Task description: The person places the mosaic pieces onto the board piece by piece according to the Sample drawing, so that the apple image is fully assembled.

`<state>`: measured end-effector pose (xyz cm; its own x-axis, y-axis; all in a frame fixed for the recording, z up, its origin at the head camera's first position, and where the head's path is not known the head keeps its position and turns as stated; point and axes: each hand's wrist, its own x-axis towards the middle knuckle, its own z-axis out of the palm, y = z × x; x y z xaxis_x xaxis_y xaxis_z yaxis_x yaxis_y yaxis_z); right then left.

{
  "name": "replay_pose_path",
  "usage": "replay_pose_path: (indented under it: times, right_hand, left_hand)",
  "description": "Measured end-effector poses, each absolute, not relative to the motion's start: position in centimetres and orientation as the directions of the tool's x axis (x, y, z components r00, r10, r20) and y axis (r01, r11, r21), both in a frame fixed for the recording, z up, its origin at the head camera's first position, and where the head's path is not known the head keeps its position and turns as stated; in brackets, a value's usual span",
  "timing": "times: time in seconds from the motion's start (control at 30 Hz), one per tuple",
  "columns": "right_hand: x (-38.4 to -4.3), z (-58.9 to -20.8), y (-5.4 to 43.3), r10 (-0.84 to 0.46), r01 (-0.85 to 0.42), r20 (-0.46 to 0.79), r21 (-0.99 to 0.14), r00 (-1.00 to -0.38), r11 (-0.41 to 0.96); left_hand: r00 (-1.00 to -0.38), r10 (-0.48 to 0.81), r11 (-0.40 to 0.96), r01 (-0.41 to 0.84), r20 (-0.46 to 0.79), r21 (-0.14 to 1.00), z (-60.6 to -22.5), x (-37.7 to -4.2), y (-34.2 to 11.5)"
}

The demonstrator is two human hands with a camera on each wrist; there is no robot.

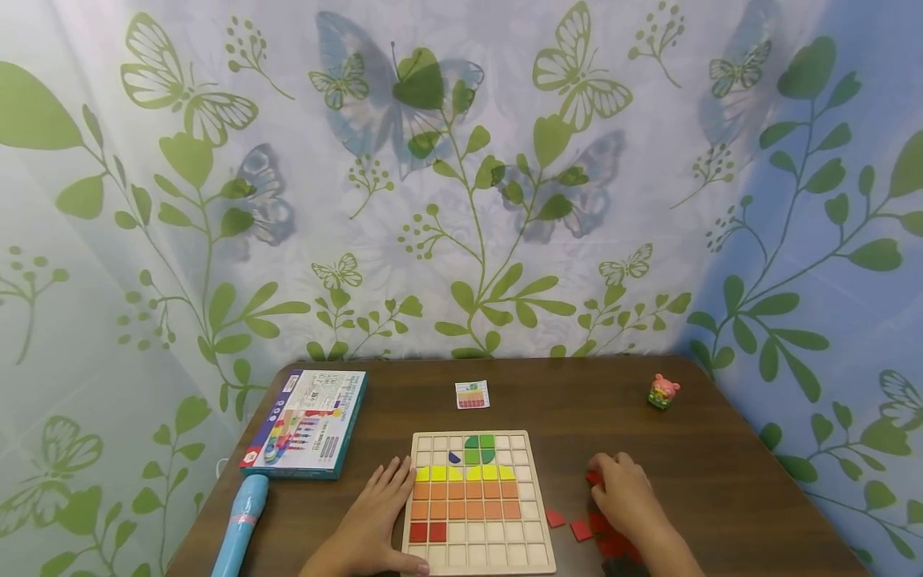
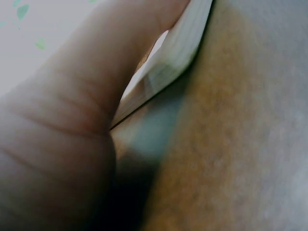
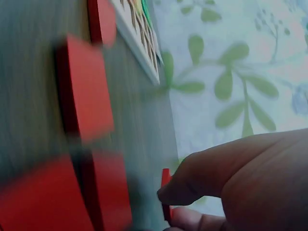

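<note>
A square wooden grid board [image 1: 530,510] lies on the table, partly filled with green, yellow and orange tiles and one small blue piece. Two dark red tiles [image 1: 429,532] sit at the left of a lower row. Along the board's left side rests my left hand [image 1: 375,513], fingers extended and thumb over the near-left corner; its wrist view shows the thumb close against the board's edge. To the right of the board, my right hand [image 1: 626,490] pinches a red tile [image 3: 166,192] between thumb and finger, above loose red tiles [image 1: 581,530].
A small printed pattern card [image 1: 472,394] lies beyond the board. At the back left is a colourful box [image 1: 306,425], with a light-blue microphone-like toy [image 1: 241,525] in front of it. A pink-eared figurine [image 1: 663,391] stands back right. Dark green pieces [image 1: 622,567] lie by my right forearm.
</note>
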<state>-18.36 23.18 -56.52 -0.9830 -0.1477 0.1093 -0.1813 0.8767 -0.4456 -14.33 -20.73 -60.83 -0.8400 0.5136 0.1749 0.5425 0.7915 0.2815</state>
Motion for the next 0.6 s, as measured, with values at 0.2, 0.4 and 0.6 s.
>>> replay_pose_path:
  times: [0.2,0.4,0.6]
  right_hand:
    - [-17.2,-56.4,18.6,-0.320,-0.409,0.264,-0.442,-0.910,0.799]
    - [-15.8,-56.2,13.6,-0.531,-0.681,0.433,-0.371,-0.728,0.632]
    - [-14.8,-57.3,9.7,-0.695,-0.877,0.539,-0.241,-0.476,0.415]
  left_hand:
    - [-0.840,0.512,0.787,0.543,0.182,0.294,-61.0,-14.3,-20.7]
    - [-0.836,0.517,0.779,0.548,0.184,0.303,-61.1,-14.3,-20.7]
    - [-0.837,0.512,0.783,0.547,0.192,0.296,-61.1,-14.3,-20.6]
